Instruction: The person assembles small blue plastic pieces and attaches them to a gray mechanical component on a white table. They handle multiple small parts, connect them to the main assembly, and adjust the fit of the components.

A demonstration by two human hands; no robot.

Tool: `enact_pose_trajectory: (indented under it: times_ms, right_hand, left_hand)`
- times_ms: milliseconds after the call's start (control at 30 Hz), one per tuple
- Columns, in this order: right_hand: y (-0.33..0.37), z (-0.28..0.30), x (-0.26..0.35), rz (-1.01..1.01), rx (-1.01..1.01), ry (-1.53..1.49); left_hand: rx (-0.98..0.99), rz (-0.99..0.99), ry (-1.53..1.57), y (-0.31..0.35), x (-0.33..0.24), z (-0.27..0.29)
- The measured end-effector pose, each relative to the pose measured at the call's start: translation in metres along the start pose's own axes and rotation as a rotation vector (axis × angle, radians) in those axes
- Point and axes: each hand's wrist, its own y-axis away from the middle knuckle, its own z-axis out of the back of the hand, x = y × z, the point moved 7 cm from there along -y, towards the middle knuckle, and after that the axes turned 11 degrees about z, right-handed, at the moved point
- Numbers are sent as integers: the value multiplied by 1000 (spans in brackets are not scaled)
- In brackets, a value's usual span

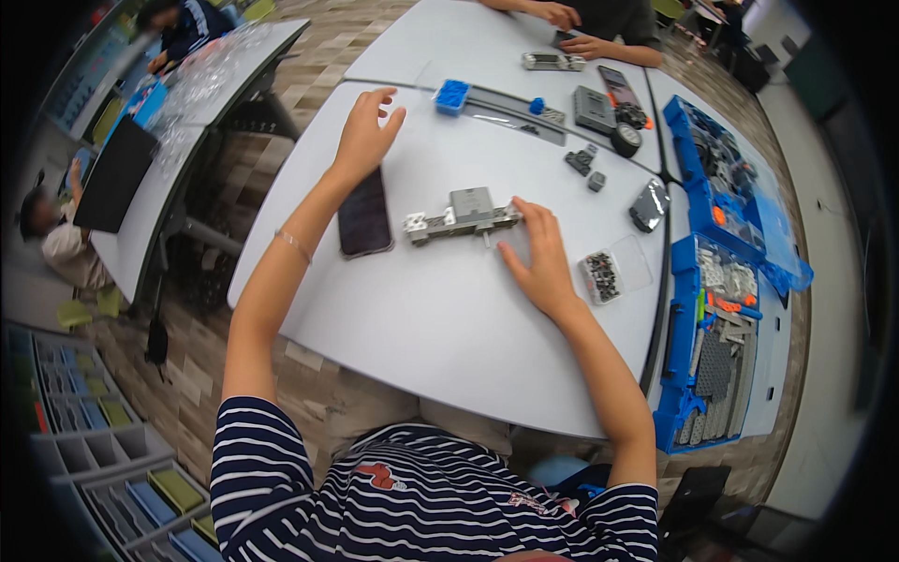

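A built assembly of grey plastic bricks point(454, 221) lies on the white table, a long studded beam with a square grey box on top and white perforated pieces at its left end. My right hand point(540, 259) rests at its right end; the index fingertip reaches the beam's tip and the thumb sits apart below it, not closed round it. Raised over the table at the upper left, my left hand point(365, 138) has its fingers spread and holds nothing. Just below that hand and wrist lies a dark smartphone point(365, 217), partly covered by the forearm.
Blue cases point(676, 375) of parts line the table's right side. A clear box of small pins point(602, 276), a grey-black device point(648, 205), small grey parts point(579, 162), a wheel point(626, 140) and a blue tray point(451, 96) lie around. Another person's hands point(585, 47) work at the far edge.
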Motion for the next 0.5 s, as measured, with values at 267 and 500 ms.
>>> enact_pose_trajectory:
  times_ms: [267, 500]
  right_hand:
    - [-3, -2, 3, -9, -6, -11]
    - [-4, -3, 6, -51, 26, 18]
  left_hand:
    - [52, -198, -335, 161, 12, 67]
    - [-62, -175, -130, 167, 19, 97]
